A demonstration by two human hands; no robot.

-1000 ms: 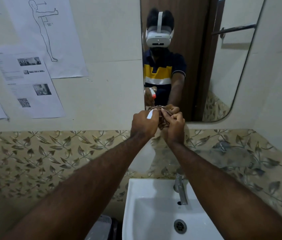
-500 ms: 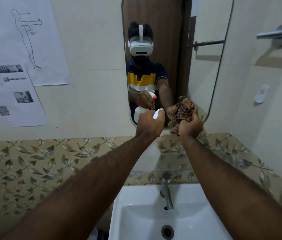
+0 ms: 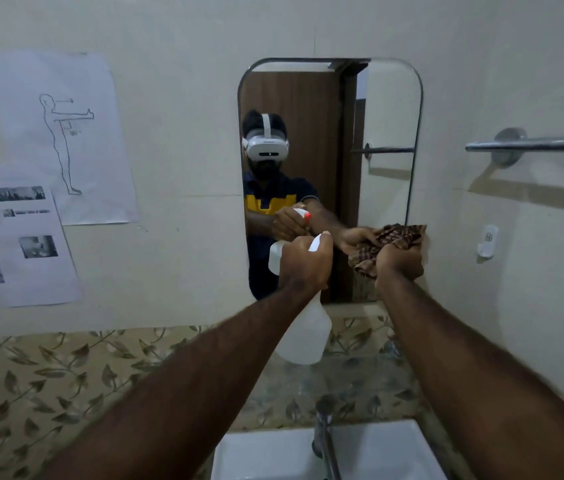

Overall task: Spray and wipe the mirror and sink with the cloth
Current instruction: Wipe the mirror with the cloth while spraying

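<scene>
The rounded mirror (image 3: 387,116) hangs on the cream wall above the white sink (image 3: 273,455). My left hand (image 3: 304,263) is closed around the neck of a translucent white spray bottle (image 3: 306,336), held up in front of the mirror's lower part. My right hand (image 3: 400,263) grips a bunched brown checked cloth (image 3: 391,239) and presses it against the mirror's lower right corner. The mirror reflects a person wearing a white headset, with both hands, the bottle and the cloth.
A chrome tap (image 3: 323,434) rises at the back of the sink. A towel bar (image 3: 533,145) and a small white hook (image 3: 488,242) are on the right wall. Paper sheets (image 3: 62,133) are taped to the left wall. Leaf-patterned tiles (image 3: 48,382) run below.
My head has tilted up, so the whole mirror shows. My right hand has moved right with the cloth to the mirror's lower right corner. The left hand still holds the bottle.
</scene>
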